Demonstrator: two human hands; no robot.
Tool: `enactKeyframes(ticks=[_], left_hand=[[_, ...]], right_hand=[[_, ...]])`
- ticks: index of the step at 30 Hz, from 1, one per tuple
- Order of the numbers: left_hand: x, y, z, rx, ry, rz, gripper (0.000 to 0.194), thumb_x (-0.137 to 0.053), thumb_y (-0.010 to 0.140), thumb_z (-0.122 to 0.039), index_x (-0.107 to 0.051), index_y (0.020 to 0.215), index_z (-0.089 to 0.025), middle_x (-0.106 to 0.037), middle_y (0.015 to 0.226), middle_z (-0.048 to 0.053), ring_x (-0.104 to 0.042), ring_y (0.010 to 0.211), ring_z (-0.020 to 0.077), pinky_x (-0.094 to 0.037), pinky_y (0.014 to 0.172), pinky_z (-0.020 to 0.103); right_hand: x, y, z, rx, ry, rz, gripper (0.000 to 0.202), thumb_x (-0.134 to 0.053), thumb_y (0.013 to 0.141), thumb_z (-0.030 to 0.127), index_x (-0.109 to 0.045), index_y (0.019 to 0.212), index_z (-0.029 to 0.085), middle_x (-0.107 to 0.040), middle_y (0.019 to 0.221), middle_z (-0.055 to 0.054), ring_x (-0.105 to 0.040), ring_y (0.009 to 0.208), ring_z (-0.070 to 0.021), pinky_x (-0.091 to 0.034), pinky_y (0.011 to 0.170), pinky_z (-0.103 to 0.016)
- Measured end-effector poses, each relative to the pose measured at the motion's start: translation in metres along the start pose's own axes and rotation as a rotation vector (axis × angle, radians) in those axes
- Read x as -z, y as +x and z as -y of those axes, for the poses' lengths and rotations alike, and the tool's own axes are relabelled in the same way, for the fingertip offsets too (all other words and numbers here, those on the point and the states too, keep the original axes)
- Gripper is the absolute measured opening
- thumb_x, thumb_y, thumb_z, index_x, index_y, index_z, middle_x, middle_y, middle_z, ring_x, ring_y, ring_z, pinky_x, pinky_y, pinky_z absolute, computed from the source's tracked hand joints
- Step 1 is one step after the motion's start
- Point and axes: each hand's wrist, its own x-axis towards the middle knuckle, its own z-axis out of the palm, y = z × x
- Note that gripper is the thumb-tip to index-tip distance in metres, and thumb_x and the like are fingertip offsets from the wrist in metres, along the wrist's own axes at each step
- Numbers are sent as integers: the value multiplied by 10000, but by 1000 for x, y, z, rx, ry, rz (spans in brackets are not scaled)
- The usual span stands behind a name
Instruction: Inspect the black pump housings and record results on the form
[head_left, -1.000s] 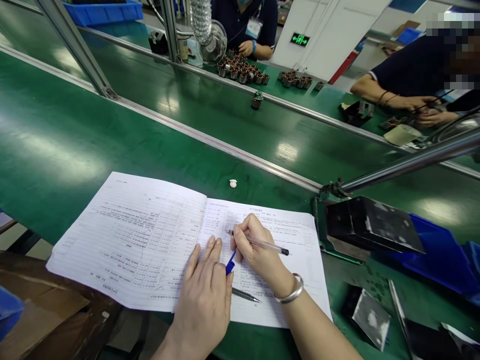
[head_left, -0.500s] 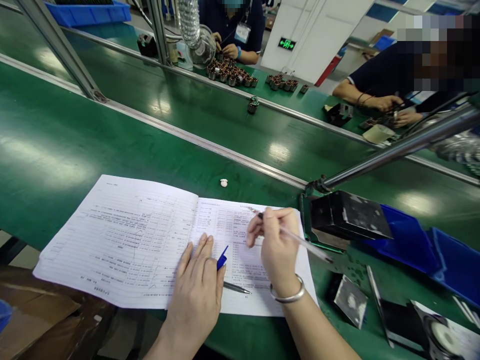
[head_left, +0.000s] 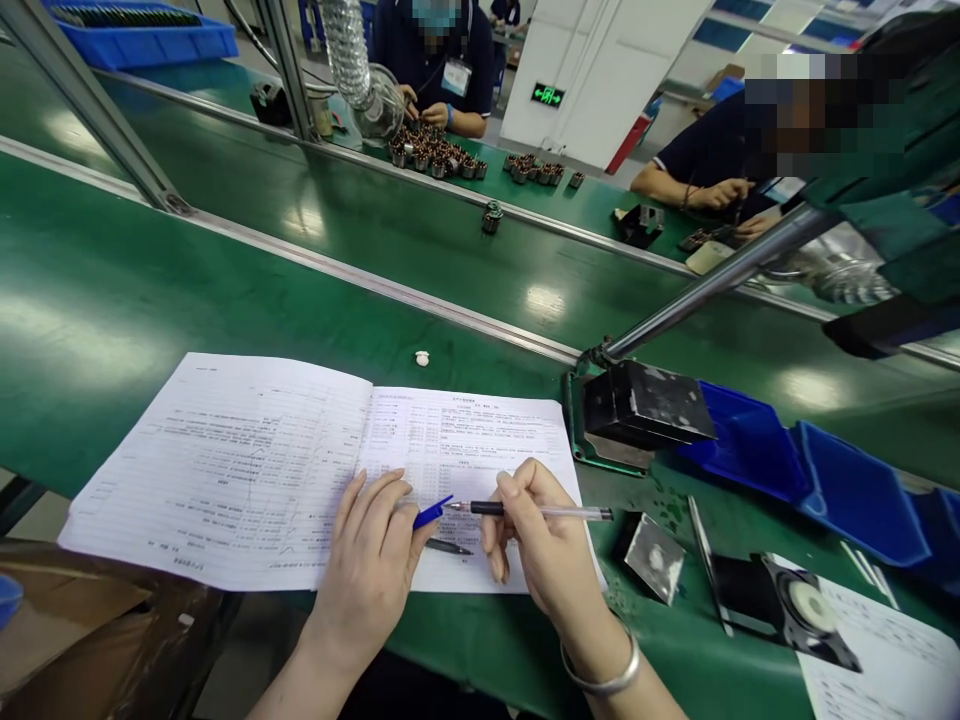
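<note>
An open notebook (head_left: pixel 225 460) with lined, written pages lies on the green bench. My left hand (head_left: pixel 379 540) rests over its middle, holding a blue pen cap (head_left: pixel 431 513) between thumb and fingers. In my right hand (head_left: pixel 536 535), which wears a silver bangle (head_left: pixel 604 672), is a clear pen (head_left: pixel 555 511) with a black grip. The pen lies level, and its tip points left, right at the mouth of the cap; whether it has entered cannot be told. Below the cap, a dark pen (head_left: pixel 448 547) lies on the right page.
A small white piece (head_left: pixel 422 358) lies beyond the notebook. To the right stand a black block (head_left: pixel 649 405), blue bins (head_left: pixel 855 490), a metal-faced block (head_left: pixel 654 557) and a written sheet (head_left: pixel 885 650). Across the metal rail, two people handle parts beside piles of copper-wound pieces (head_left: pixel 435 152).
My right hand has come down and turned, bringing the pen tip from the page's top to the blue cap. My left hand has lifted the cap slightly. The whole view has shifted.
</note>
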Motion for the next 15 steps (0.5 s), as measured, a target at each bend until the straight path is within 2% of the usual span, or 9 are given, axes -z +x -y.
enactKeyframes(ticks=[10,13,15], left_hand=[[0,-1,-1,-21,13,21,86,-637,883,-153,-560,914,-131,-629,1055,104,-598,1120,248,-372,1111,505],[0,-4,0,-74,-14,50,92,-643,883,-164,-575,941,-141,-630,1035,85,-593,1091,243,-371,1094,506],[1,-6,1,-124,-50,86,108,-643,883,-160,-575,967,-148,-629,941,54,-598,977,216,-417,1019,476]], right_hand=[[6,1,-6,6,6,28,375,-570,933,485,-351,762,232,-591,484,61,-459,304,-77,-327,333,-154],[6,0,-8,-60,-46,121,368,-539,945,509,-363,777,231,-542,451,85,-391,284,-62,-246,313,-140],[5,0,-9,-107,-80,169,332,-489,963,530,-426,845,226,-458,418,112,-324,290,-52,-174,318,-133]])
